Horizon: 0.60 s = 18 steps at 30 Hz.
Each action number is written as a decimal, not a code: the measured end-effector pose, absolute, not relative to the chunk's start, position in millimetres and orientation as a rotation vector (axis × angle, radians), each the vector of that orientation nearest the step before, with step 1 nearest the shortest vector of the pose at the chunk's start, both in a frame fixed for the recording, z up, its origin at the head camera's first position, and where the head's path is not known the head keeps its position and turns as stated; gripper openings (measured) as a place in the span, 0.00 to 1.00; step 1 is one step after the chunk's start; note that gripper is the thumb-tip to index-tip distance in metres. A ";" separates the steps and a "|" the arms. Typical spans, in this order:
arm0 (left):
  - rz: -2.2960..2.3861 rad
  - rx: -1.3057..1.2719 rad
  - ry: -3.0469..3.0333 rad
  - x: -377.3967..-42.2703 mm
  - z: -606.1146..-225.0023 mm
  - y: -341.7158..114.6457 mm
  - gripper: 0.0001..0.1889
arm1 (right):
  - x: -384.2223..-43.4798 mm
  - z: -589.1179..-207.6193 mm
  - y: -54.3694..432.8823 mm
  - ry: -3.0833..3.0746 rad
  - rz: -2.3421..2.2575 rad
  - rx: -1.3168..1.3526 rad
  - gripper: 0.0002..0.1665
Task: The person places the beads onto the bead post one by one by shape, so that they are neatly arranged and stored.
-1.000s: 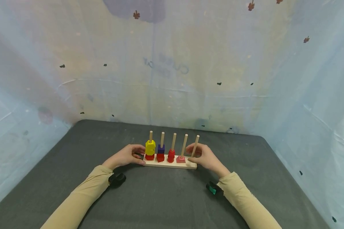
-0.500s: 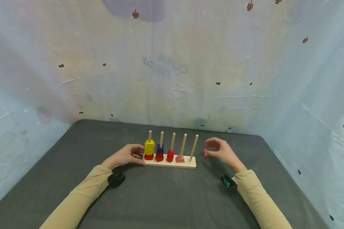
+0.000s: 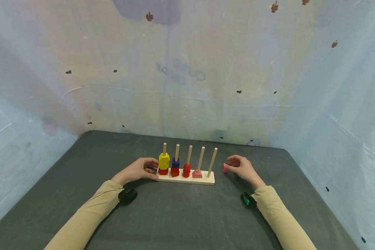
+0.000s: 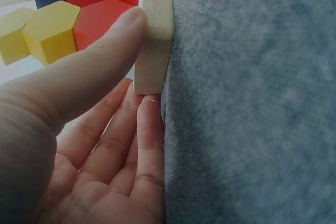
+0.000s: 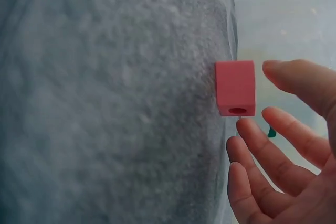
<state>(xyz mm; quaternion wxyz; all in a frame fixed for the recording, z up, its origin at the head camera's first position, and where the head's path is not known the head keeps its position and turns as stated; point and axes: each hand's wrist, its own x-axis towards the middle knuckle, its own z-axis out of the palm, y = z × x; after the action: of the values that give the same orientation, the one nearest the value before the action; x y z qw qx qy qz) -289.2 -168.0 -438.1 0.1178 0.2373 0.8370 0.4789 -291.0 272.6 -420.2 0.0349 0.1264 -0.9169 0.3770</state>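
Observation:
My left hand (image 3: 140, 171) holds the left end of a wooden peg board (image 3: 187, 180). In the left wrist view the thumb lies against the board's end (image 4: 157, 19), with fingertips touching its underside corner. Upright pegs carry yellow blocks (image 3: 164, 161) over a red one, a dark blue block (image 3: 175, 162) over red, round red pieces (image 3: 186, 170) and a pink trapezoid block (image 3: 197, 174); the rightmost peg (image 3: 212, 162) is bare. Right of the board, my right hand (image 3: 242, 170) is spread around a loose pink block (image 5: 235, 85) with a hole, a gap showing between thumb and block.
A dark grey cloth (image 3: 181, 218) covers the table under everything. Pale plastic sheeting (image 3: 187, 86) rises behind the table and along both sides. Each wrist wears a black camera strap, such as the left one (image 3: 128, 196).
My right hand has moved away from the rightmost pegs to the right, then lowered slightly by the loose pink block, which was hidden before. The left hand stays on the board.

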 end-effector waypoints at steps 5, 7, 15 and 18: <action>1.408 0.708 2.436 -283.1 -429.4 -165.7 0.30 | -292.0 -422.3 270.2 -2.839 1.149 0.401 0.20; 1.412 0.711 2.427 -278.1 -422.4 -164.3 0.29 | -292.0 -422.2 268.8 -2.841 1.167 0.398 0.18; 1.413 0.736 2.421 -265.2 -406.7 -161.4 0.29 | -288.8 -422.3 259.7 -2.841 1.228 0.440 0.18; 1.416 0.733 2.417 -268.3 -409.7 -161.9 0.29 | -288.6 -424.6 257.6 -2.848 1.203 0.485 0.20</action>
<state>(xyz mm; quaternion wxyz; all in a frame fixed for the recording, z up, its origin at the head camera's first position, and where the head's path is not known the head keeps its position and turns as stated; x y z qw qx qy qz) -268.3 -161.9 -409.7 0.1227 0.2512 0.8284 0.4853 -288.6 257.6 -424.6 0.0060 0.1548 -0.9100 0.3845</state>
